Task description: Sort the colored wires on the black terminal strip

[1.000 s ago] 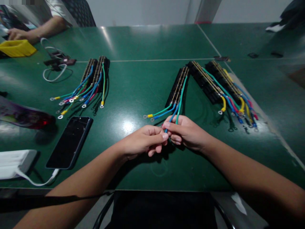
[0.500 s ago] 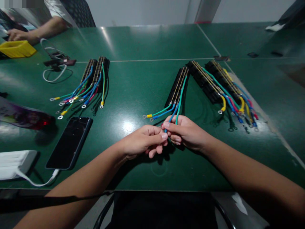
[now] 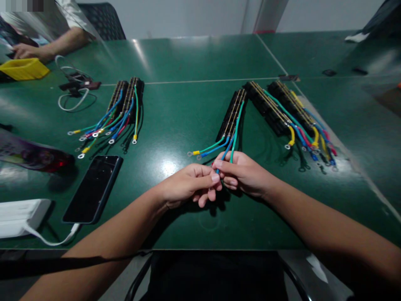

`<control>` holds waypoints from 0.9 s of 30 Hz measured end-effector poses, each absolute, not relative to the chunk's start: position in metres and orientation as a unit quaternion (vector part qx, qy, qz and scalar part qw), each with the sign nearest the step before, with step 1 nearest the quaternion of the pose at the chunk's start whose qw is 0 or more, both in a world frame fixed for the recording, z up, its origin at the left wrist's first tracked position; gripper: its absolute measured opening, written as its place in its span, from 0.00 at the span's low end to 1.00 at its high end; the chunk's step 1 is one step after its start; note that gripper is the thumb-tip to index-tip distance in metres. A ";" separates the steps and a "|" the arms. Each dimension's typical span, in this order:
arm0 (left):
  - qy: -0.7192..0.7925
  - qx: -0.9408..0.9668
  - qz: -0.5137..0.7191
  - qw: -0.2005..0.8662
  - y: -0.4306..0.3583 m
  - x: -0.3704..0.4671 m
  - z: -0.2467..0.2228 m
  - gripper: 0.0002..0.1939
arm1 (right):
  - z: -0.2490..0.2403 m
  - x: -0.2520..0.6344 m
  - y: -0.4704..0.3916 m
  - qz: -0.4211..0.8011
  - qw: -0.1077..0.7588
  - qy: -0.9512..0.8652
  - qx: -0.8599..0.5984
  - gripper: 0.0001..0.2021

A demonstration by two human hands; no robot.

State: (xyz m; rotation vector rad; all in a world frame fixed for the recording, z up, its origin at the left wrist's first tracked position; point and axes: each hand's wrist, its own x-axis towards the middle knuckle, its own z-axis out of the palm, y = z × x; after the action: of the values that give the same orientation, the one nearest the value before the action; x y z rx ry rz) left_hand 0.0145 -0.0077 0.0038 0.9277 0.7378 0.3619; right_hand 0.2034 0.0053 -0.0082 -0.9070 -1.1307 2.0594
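Near the left edge of the surface I see a phone, with a pair of wired strips behind it. Toward the middle of the front edge, my left hand has thumb and fingers pressed together; it appears to pinch the lower end of a blue wire, whose tip is hidden. Just right of it, my right hand pinches that wire higher up, a green wire running down into the same hand. To work this well, I'd keep the right pinch firm and close to the left, so little pull reaches the joint.

Their strip lies behind the hands, right of the surface's middle. Its long axis slants from front to back, the far end leaning toward the right edge; the wired end points at the front edge. Farther right, two more strips slant the opposite way.
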 end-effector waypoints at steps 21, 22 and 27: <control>0.345 0.429 0.184 0.814 -0.007 0.014 0.002 0.20 | -0.005 0.201 0.004 0.779 0.317 -0.416 -0.345 0.14; 0.352 0.428 0.190 0.810 -0.007 0.014 0.002 0.20 | -0.006 0.201 0.004 0.780 0.317 -0.415 -0.344 0.15; 0.356 0.422 0.190 0.812 -0.008 0.014 0.003 0.20 | -0.006 0.200 0.005 0.782 0.317 -0.415 -0.339 0.16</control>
State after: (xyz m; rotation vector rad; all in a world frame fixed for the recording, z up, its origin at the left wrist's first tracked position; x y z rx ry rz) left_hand 0.0140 -0.0076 0.0028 0.9005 0.7601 0.4065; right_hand 0.2002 0.0047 -0.0058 -0.8914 -1.0931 2.0589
